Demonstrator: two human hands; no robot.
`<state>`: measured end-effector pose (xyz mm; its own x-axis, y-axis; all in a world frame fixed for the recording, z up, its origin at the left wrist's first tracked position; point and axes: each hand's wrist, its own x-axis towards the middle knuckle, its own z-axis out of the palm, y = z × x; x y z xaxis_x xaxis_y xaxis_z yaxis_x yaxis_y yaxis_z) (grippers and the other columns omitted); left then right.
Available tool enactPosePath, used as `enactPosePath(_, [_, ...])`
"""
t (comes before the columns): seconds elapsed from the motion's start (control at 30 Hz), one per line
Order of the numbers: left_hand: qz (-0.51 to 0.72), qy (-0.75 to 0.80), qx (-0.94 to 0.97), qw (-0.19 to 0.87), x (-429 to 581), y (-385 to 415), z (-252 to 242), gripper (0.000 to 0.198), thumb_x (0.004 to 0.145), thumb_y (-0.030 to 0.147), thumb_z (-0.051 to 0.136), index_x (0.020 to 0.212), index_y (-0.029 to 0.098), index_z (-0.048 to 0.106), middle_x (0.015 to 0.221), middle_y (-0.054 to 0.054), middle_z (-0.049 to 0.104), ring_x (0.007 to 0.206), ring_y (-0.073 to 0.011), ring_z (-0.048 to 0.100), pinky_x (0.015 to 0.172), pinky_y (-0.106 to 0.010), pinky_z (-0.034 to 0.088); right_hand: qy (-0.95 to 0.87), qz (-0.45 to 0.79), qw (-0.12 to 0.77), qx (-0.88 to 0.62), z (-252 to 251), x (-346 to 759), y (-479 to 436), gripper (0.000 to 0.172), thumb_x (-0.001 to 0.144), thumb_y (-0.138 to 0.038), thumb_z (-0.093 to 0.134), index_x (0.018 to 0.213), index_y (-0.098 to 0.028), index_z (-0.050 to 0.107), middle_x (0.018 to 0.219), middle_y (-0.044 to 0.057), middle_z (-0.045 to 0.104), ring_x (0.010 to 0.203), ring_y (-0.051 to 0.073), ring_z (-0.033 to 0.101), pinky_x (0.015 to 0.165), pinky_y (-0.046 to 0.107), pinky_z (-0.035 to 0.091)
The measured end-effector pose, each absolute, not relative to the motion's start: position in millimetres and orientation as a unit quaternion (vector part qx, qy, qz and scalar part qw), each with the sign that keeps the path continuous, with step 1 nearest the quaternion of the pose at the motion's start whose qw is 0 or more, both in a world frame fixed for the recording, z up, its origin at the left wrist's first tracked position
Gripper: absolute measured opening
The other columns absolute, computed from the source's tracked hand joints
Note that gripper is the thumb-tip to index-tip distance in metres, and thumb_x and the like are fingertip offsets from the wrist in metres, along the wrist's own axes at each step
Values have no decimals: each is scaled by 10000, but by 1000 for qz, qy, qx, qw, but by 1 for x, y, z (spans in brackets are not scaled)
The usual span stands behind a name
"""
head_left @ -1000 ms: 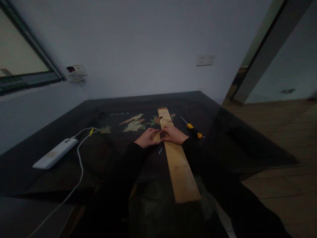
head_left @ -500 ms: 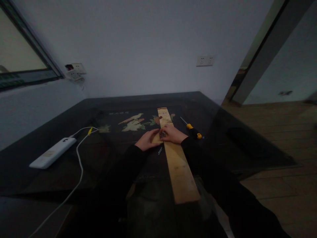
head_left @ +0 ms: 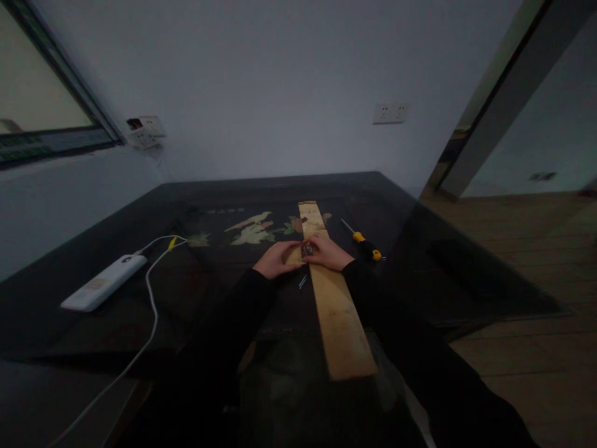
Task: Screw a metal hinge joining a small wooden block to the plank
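Observation:
A long wooden board (head_left: 339, 317) lies lengthwise on the dark table, its near end sticking out past the front edge. Against its left side is a shorter piece of wood (head_left: 293, 256), mostly covered by my left hand (head_left: 276, 259), whose fingers close around it. My right hand (head_left: 330, 253) rests on the long board, its thumb and fingers pinching a small metal plate (head_left: 307, 249) where the two woods meet. The plate's exact kind is too dark to make out. Several screws (head_left: 303, 282) lie just left of the board, below my hands.
A yellow and black screwdriver (head_left: 366, 245) lies right of the board, with small bits by its handle. On the left is a white power bank (head_left: 105, 283) with a white cable (head_left: 153, 311) running off the near edge. The tabletop (head_left: 224, 274) carries a bird and flower picture.
Both hands stay at the same spot, with the fingers shifting slightly around the metal plate. The whole view has moved a little.

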<state>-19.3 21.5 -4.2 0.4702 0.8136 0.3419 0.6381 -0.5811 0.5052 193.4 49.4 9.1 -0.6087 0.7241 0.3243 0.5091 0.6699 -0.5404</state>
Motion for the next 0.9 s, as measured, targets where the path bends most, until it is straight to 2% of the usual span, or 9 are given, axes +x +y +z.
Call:
enactPosePath(0.13, [278,420,851,153,-20,22,-3,564,736,370,710,1241,183,540,1212,-109,613,1111,-253,570,967,-411,433,-862,215,284,-361,10,193,47,402,685,-243,720,1046,-146,574,942,53,571,861,174,514,775,293,399])
enactPosePath(0.33, [284,388,866,140,-22,25,-7,530,755,377,702,1235,194,571,1237,-107,613,1144,-249,559,995,-421,420,-860,223,289,-355,9,193,47,349,681,-235,705,994,-152,575,910,36,558,829,160,502,754,275,387])
enactPosePath(0.9, [254,388,877,126,-23,28,-10,559,781,435,662,1271,178,582,1282,-130,578,1178,-249,537,1021,-415,417,-860,220,296,-353,5,193,49,369,693,-224,715,1022,-142,571,929,47,564,847,160,512,773,288,405])
